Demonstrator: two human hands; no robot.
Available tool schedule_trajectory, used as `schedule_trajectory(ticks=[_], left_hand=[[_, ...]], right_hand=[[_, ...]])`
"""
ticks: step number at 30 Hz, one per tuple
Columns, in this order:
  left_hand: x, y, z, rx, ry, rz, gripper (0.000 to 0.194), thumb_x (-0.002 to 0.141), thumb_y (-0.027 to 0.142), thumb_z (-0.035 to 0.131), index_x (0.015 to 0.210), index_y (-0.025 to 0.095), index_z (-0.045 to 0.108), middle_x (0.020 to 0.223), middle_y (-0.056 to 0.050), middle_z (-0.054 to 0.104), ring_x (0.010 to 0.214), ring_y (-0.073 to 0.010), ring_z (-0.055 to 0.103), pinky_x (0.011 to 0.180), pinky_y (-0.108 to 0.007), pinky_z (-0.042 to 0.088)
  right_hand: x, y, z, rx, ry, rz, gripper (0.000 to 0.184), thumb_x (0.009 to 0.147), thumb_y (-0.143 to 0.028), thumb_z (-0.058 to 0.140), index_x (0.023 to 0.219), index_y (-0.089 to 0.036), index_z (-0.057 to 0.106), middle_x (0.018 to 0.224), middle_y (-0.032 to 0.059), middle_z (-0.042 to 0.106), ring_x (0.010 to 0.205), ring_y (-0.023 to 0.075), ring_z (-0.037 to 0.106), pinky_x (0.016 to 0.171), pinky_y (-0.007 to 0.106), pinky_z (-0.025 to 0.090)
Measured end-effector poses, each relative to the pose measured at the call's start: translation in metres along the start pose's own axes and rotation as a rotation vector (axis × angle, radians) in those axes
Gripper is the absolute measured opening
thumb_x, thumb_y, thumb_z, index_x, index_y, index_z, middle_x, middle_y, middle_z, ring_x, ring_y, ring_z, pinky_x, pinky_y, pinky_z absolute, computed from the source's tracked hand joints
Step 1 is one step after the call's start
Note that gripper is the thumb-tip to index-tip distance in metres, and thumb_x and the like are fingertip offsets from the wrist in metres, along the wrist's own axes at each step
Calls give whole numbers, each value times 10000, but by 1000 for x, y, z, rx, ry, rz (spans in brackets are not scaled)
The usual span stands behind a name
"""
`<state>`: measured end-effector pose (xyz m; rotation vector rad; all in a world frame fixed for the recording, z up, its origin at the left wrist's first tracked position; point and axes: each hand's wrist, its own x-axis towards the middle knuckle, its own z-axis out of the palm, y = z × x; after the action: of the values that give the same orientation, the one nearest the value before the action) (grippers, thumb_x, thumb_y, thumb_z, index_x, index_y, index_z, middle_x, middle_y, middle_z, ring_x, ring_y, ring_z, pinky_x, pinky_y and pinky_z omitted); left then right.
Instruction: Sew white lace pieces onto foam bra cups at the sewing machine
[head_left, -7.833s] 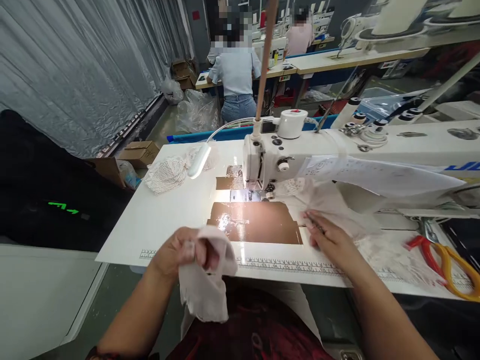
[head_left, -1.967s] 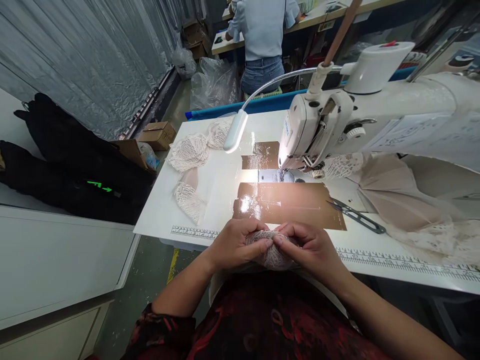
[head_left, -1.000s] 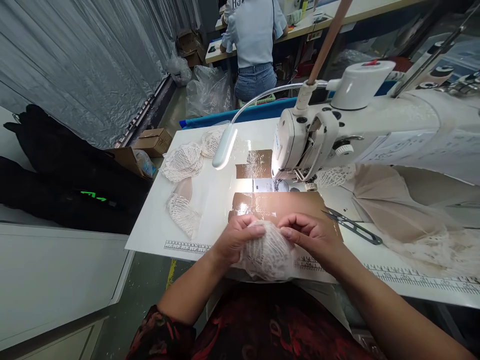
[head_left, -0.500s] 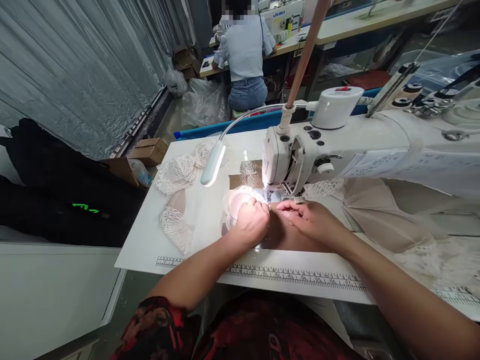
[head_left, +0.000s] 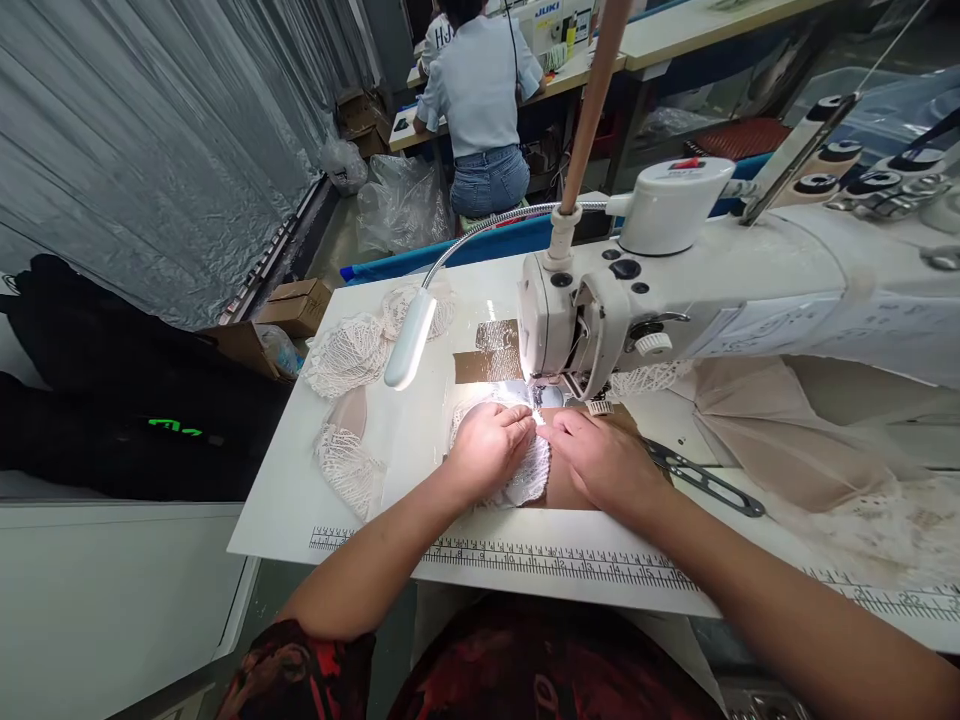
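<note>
A white lace cup piece (head_left: 534,478) lies under the sewing machine's needle area, lit by the small lamp (head_left: 411,340). My left hand (head_left: 491,448) presses on it from the left, fingers closed together at its edge. My right hand (head_left: 600,458) is closed, its fingertips at the right edge of the lace, close to my left fingertips. Both hands sit just in front of the presser foot (head_left: 537,396) of the white sewing machine (head_left: 562,310). My fingers hide part of the lace edge.
More lace cup pieces (head_left: 346,355) lie on the table's left side. A black slotted metal tool (head_left: 705,478) rests right of my right hand. Beige mesh fabric (head_left: 780,425) spreads under the machine arm. A printed ruler (head_left: 555,562) runs along the front edge. Another person (head_left: 480,100) sits ahead.
The lace piece has turned, and its outer lace now spreads toward me where the pink cup showed. My right hand has moved nearer my left, uncovering the black tool. My left fist has flattened somewhat.
</note>
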<state>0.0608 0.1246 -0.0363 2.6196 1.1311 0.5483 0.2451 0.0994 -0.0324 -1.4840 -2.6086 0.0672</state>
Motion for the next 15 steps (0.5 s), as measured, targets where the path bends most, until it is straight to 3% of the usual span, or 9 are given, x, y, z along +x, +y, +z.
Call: schedule_trajectory(ticks=[7, 15], left_hand=[[15, -20, 2, -105, -36, 34, 343, 925, 242, 400, 1127, 119, 649, 1221, -156, 624, 969, -275, 612, 857, -483, 479], [21, -37, 4, -114, -26, 145, 313, 913, 235, 435, 1101, 133, 663, 1182, -153, 646, 1053, -274, 611, 866, -452, 507]], right_hand=[[7, 3, 4, -14, 22, 80, 386, 865, -103, 378, 1114, -208, 653, 913, 59, 633, 640, 155, 471, 539, 320, 254], [10, -1, 4, 7, 15, 120, 395, 829, -84, 390, 1091, -208, 659, 901, 52, 631, 606, 141, 455, 509, 306, 228]])
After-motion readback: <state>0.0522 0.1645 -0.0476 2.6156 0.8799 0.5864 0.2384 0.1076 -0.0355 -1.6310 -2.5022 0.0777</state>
